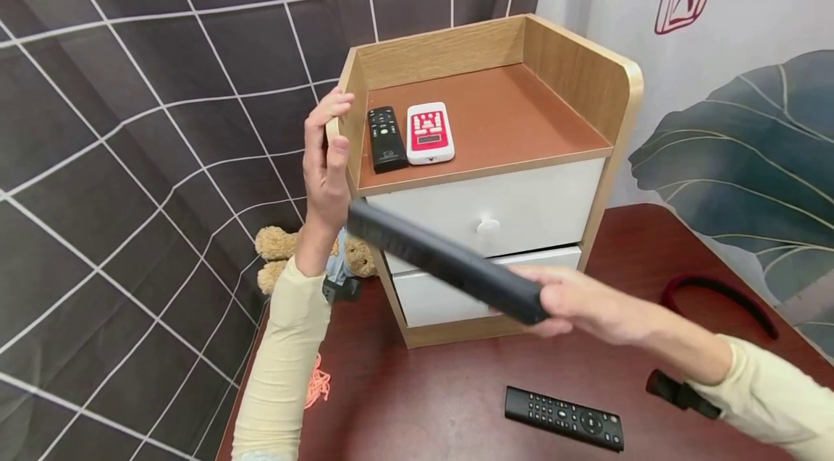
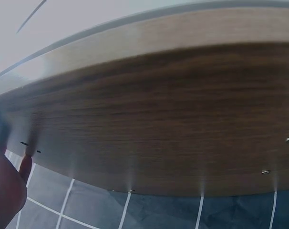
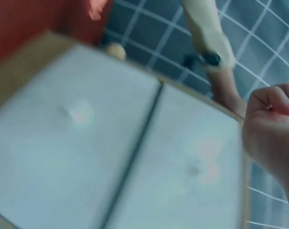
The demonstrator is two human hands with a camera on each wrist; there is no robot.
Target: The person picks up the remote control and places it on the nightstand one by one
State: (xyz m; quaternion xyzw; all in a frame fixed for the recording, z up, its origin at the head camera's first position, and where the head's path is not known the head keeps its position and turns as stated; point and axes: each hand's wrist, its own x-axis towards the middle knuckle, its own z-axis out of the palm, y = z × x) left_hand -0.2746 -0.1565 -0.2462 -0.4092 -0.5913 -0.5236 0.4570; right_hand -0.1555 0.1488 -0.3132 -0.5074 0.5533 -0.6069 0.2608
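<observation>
One long black plastic bar (image 1: 449,263), its face blurred, is grasped by the right hand (image 1: 580,302) before a light-wood cabinet (image 1: 508,106), whose left side the left hand (image 1: 329,175) grips, with two white drawers (image 1: 541,193), the lower partly hidden, two slim remotes, one black (image 1: 387,139), one white-and-red (image 1: 430,133), on top, and one black button remote (image 1: 564,419) on the counter (image 1: 417,410).

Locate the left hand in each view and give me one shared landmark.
Head: the left hand is left of centre, gripping the cabinet's side.
Left wrist: at the lower left edge, cut off by the frame.
Right wrist: right of centre, upper half, only partly visible.
Shared landmark: the dark curtain with white grid lines.
</observation>
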